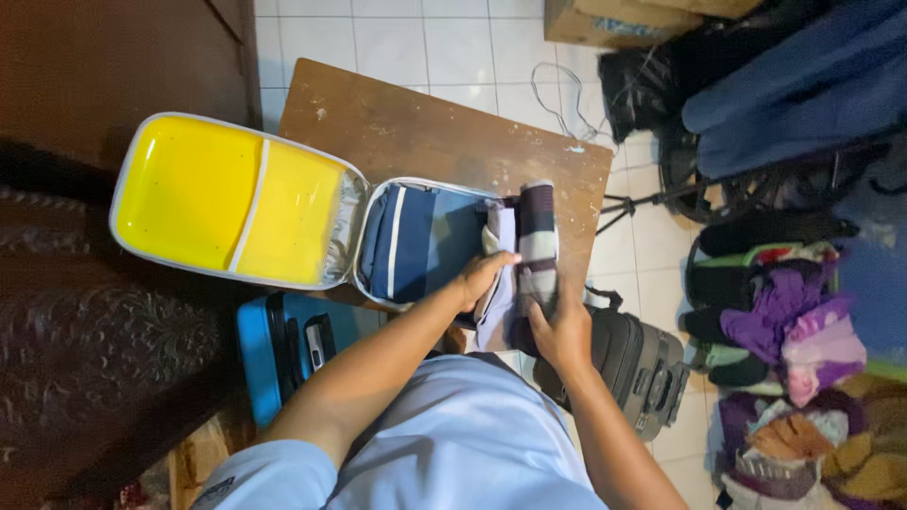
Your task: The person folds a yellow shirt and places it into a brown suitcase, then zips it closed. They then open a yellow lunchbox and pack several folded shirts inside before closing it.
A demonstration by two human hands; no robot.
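Right now, a big wooden desk stands on a white tile floor. On the desk lies a small suitcase, opened flat. Its yellow lid lies on one side, and its blue half lies on the other. The blue half has pale straps across it.

Over the far edge of the blue half sits a rolled cloth. It is dark with pale stripes. Next to it is a folded pale cloth, pressed against the roll.

It looks like the packing step: the clothes are being fitted into the blue half. I think the next move needs a gentle push, so the roll stays tight and slides down inside the wall of the case instead of falling over the desk edge.

The left hand rests flat on the pale cloth, fingers fairly open and spread, pressing down and not gripping. The right hand is at the near end of the rolled cloth. Its fingers curl round that end, so it seems to be holding the roll.

Beside the desk, low on the floor, stands a bright blue suitcase, and a grey one stands on the other side. A big heap of mixed clothes lies on the floor off to the side. A thin white cable lies past the desk.
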